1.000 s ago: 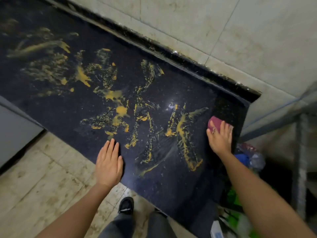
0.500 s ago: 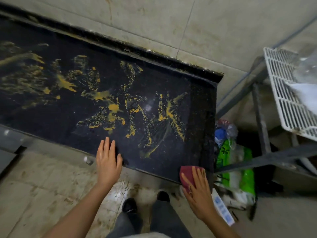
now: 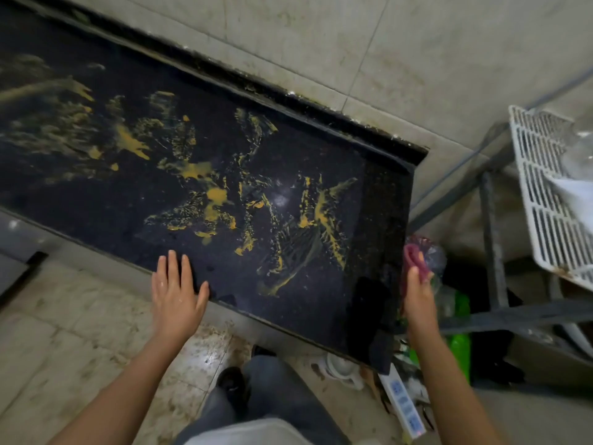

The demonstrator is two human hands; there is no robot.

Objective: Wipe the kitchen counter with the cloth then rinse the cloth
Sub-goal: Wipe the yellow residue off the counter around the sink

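The black kitchen counter (image 3: 96, 194) runs from upper left to lower right and is smeared with yellow streaks (image 3: 205, 191). My left hand (image 3: 175, 292) rests flat on its front edge with fingers straight. My right hand (image 3: 417, 295) holds a bunched dark pink cloth (image 3: 412, 256) just past the counter's right end, off the surface. Part of the cloth is hidden behind my fingers.
A tiled wall (image 3: 321, 40) backs the counter. Right of the counter stand a metal frame (image 3: 491, 239) and a white slatted rack (image 3: 542, 194). Green bags (image 3: 460, 345) and a white power strip (image 3: 402, 403) lie on the floor below.
My right hand has taken the cloth from the counter's far right corner down along its right end and now holds it beside that end. The left hand stays on the front edge.
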